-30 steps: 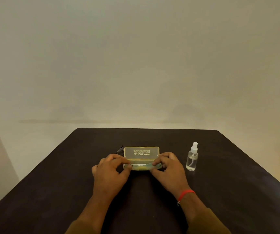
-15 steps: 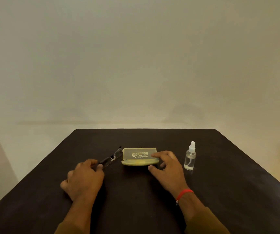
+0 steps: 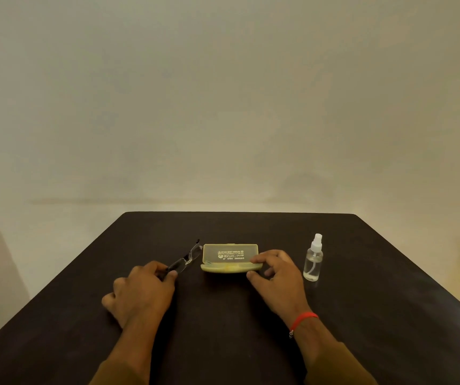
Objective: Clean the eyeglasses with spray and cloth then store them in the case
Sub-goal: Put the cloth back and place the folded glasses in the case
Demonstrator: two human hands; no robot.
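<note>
The near end of the eyeglasses was hidden under the left hand, whose thumb and forefinger were pinched on it. The cloth could not be made out with certainty; pale material inside the case was too indistinct to identify. The lid print was upside down and illegible.

The eyeglasses lay on the table just left of the case, long axis diagonal, far end pointing away and to the right. The case stood open, long axis left to right.

The right hand rested against the right end of the case, fingers parted, thumb at the base; whether it gripped could not be told. The spray bottle stood upright, apart, at right.

Compared with half a second earlier, positions were essentially unchanged.
</note>
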